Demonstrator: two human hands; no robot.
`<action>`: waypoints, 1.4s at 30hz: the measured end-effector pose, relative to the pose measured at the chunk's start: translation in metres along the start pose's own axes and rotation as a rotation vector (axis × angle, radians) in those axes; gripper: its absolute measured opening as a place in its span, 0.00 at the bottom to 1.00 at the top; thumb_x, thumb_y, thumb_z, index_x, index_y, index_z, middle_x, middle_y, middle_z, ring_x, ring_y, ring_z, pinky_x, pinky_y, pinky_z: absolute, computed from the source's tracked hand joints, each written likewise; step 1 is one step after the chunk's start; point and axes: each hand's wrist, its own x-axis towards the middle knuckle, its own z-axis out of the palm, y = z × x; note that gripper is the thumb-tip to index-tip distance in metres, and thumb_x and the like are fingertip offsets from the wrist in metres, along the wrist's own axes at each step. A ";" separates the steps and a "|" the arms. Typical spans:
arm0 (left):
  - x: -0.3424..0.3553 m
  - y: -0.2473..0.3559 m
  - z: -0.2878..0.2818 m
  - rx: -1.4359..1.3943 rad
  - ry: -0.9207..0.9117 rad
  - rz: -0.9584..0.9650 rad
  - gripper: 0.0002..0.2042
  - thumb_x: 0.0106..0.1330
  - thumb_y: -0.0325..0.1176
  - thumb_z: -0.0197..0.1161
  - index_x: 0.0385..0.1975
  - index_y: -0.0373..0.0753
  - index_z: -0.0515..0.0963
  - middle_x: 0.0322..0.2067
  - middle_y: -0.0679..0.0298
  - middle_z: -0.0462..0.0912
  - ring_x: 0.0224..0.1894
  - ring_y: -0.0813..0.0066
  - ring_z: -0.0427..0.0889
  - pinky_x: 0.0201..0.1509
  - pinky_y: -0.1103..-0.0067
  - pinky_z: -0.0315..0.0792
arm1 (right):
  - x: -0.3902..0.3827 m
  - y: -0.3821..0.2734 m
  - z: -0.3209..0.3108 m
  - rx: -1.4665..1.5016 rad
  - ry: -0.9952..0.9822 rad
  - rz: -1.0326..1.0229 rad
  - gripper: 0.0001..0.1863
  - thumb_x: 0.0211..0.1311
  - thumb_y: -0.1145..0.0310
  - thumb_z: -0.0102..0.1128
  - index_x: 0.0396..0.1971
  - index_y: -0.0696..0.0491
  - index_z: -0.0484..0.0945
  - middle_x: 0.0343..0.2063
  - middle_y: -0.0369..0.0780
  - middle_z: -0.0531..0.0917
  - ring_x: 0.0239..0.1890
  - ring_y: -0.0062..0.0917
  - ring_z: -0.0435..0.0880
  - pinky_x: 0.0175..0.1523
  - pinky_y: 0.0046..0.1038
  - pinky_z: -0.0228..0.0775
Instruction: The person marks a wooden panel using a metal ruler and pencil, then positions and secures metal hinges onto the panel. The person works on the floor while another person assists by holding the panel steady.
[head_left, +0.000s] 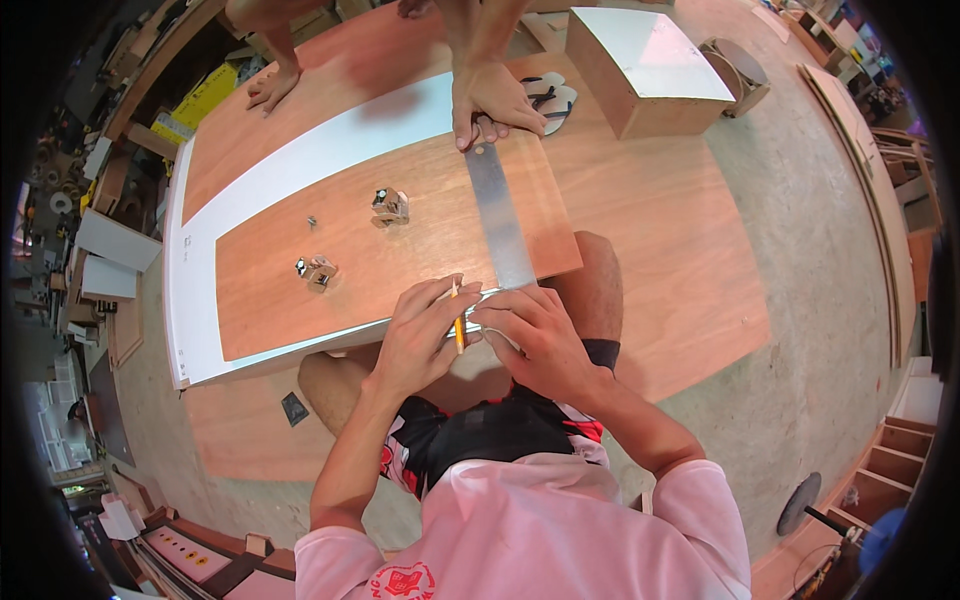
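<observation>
My left hand (420,325) is closed with a slim yellow pencil (459,330) between its fingers, at the near edge of a brown plywood board (340,240). A flat metal ruler (500,225) lies across the board near its right end. My right hand (540,330) has its fingers curled over the ruler's near end and the board edge; their tips are partly hidden. Another person's hand (495,105) presses on the ruler's far end. Two small brown block-like devices with metal parts (389,207) (317,272) stand on the board beside a small metal piece (311,221).
Beneath the board lies a larger white-faced panel (195,300) on plywood sheets (690,240). The other person's second hand (272,90) rests at the far left. A white-topped wooden box (650,70) and flip-flops (555,100) are at the far right. Shelves and offcuts line both sides.
</observation>
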 end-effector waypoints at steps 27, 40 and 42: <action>0.001 -0.001 0.008 -0.004 -0.014 -0.073 0.31 0.62 0.32 0.80 0.67 0.37 0.80 0.63 0.52 0.87 0.69 0.48 0.83 0.79 0.52 0.68 | 0.002 0.009 -0.021 0.252 0.353 0.037 0.13 0.76 0.75 0.61 0.57 0.57 0.77 0.47 0.45 0.84 0.47 0.40 0.85 0.49 0.39 0.78; 0.003 -0.002 0.009 0.048 0.009 -0.004 0.26 0.53 0.27 0.82 0.55 0.32 0.89 0.56 0.48 0.91 0.66 0.45 0.86 0.78 0.50 0.68 | -0.011 0.022 -0.006 0.476 0.410 0.681 0.11 0.79 0.68 0.67 0.40 0.63 0.80 0.25 0.42 0.84 0.25 0.21 0.79 0.31 0.28 0.69; 0.003 -0.002 0.009 0.048 0.011 -0.005 0.25 0.53 0.27 0.82 0.54 0.31 0.89 0.55 0.48 0.91 0.66 0.45 0.86 0.78 0.51 0.68 | -0.010 0.021 -0.005 0.442 0.414 0.676 0.11 0.78 0.69 0.68 0.41 0.62 0.81 0.26 0.42 0.85 0.24 0.20 0.79 0.30 0.28 0.70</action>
